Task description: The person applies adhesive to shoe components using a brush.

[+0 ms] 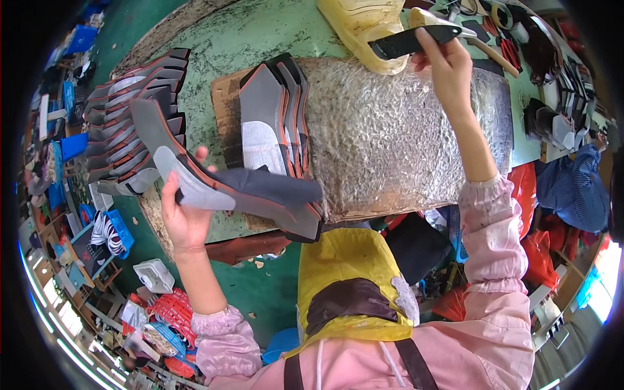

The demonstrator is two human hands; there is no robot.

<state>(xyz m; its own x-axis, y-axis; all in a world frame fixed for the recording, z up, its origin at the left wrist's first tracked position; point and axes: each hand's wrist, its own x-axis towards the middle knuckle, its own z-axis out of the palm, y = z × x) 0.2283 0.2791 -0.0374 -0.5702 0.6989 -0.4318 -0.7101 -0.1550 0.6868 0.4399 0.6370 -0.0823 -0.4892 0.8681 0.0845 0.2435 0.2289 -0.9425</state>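
My left hand (pixel 185 221) is closed on a long grey shoe upper piece (pixel 205 185) with orange edging and a light grey patch. A dark flap of it curls out to the right, a little blurred. At the far right my right hand (pixel 450 71) pinches a flat black strip (pixel 406 43) with a small hole near one end. The strip's left end is over the mouth of a cut-open yellow plastic container (pixel 364 29). Below my hands, a stack of similar upper pieces (pixel 263 117) lies on cardboard.
Many more upper pieces (pixel 140 110) lie overlapped on the green table (pixel 208 45) at left. A rough, glue-crusted board (pixel 396 130) covers the middle. A wooden-handled tool (pixel 494 55) and red-handled tool (pixel 510 55) lie at far right. Another person's blue-clad arm (pixel 572 188) shows beyond.
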